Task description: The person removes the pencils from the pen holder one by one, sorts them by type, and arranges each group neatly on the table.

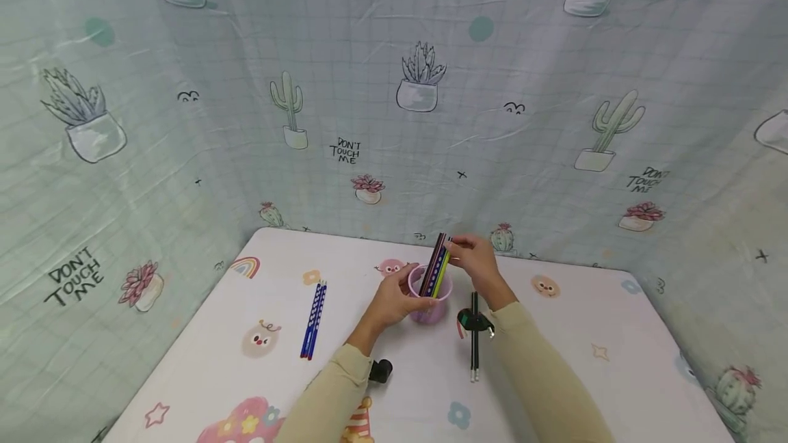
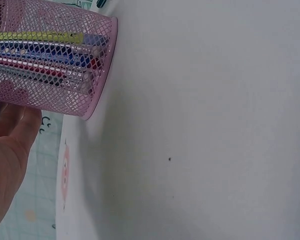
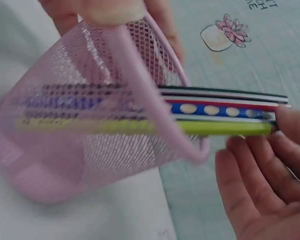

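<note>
My left hand (image 1: 397, 297) holds a pink mesh pencil cup (image 1: 431, 314) by its side, near the rim. The cup stands tilted in the right wrist view. Several pencils (image 1: 434, 266) lean together inside it: dark striped ones, a blue one with pale dots (image 3: 210, 110) and a yellow-green one (image 3: 230, 128). Their upper ends stick out past the rim. My right hand (image 1: 477, 265) pinches the upper ends between thumb and fingers. Through the mesh, the lower ends (image 2: 90, 60) show near the cup's base in the left wrist view.
Two or so blue dotted pencils (image 1: 314, 320) lie on the white patterned table (image 1: 418, 388) at left. Two black pencils (image 1: 475, 357) lie to the right, partly under a dark device (image 1: 474, 320) by my right wrist. Another black device (image 1: 380, 370) sits by my left wrist.
</note>
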{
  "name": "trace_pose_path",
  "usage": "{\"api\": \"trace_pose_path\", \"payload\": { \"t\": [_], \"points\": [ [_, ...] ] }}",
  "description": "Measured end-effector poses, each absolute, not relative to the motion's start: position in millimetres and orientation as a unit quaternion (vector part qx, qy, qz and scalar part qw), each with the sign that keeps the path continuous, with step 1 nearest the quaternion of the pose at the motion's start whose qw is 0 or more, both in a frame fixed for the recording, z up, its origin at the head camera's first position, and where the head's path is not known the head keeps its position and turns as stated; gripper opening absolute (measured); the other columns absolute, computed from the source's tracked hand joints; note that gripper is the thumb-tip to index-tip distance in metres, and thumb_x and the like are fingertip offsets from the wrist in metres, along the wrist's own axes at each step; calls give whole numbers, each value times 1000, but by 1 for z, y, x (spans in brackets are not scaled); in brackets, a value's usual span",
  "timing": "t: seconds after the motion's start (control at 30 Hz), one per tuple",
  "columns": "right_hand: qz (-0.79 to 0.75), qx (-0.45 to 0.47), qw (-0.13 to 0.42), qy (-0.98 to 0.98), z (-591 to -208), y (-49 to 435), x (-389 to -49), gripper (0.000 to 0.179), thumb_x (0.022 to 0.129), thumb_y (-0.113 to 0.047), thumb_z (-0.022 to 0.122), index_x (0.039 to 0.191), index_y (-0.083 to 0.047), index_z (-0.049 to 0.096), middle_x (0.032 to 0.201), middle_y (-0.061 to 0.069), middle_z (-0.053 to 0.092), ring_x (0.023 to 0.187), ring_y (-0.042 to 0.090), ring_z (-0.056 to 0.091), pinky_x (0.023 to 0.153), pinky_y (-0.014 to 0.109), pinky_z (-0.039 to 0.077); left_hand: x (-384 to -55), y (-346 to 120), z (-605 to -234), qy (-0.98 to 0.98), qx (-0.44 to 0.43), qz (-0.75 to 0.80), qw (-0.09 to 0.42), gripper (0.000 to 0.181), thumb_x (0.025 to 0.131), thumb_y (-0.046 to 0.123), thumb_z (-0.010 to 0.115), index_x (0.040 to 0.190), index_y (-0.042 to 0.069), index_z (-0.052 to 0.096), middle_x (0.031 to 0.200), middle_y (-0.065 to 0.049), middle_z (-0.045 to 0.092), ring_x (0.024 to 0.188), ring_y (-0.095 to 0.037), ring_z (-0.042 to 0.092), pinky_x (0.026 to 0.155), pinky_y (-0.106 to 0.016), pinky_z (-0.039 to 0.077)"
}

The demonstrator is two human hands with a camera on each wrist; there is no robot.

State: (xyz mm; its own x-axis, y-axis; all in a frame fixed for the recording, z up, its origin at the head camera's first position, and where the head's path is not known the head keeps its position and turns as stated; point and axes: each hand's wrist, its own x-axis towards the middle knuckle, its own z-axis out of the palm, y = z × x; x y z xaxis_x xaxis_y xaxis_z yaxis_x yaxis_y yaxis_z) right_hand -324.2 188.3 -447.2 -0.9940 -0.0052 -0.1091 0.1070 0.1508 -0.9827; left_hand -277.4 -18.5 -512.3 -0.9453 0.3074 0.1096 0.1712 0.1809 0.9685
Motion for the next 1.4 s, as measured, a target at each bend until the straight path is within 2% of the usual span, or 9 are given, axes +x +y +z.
{"api": "trace_pose_path", "payload": {
  "t": [0.17,0.5,0.7,0.93,1.17,1.4],
  "points": [
    [-648,70,14,758,-439,183,-327,28,102,-16,67,123,2,68,117,15,70,89,14,71,99,42,61,-276,-17,-513,766,155,621,59,85,83,22,90,154,3,47,140,-13,65,122,-24,66,106,-39,56],
    [-645,63,-44,760,-412,185,-336,27,100,-15,70,120,3,70,106,8,71,80,8,71,81,24,63,-276,-17,-513,777,149,609,53,88,82,25,90,155,3,46,139,-12,66,121,-25,66,107,-43,55],
    [-658,31,-77,748,-380,194,-336,28,100,-12,69,122,6,68,101,3,70,79,6,71,79,23,63,-275,-18,-511,782,143,605,50,90,82,27,91,155,3,45,140,-14,65,121,-25,66,107,-43,55],
    [-678,7,-116,726,-346,210,-335,24,100,-10,69,117,6,66,101,3,69,78,8,72,78,22,63,-276,-19,-510,774,155,612,52,89,82,20,90,156,1,44,142,-18,64,122,-26,66,103,-35,57],
    [-659,12,-116,743,-331,228,-328,26,102,-15,67,120,4,66,96,-3,66,82,9,71,77,21,63,-276,-18,-510,780,144,607,52,87,82,24,91,155,8,47,141,-12,65,121,-24,65,105,-40,57],
    [-642,49,-89,760,-341,244,-323,30,102,-12,66,125,8,64,96,0,63,79,9,66,72,21,62,-278,-18,-513,772,143,617,60,90,82,22,90,157,4,43,144,-15,63,126,-25,64,106,-37,56]
  ]
}}
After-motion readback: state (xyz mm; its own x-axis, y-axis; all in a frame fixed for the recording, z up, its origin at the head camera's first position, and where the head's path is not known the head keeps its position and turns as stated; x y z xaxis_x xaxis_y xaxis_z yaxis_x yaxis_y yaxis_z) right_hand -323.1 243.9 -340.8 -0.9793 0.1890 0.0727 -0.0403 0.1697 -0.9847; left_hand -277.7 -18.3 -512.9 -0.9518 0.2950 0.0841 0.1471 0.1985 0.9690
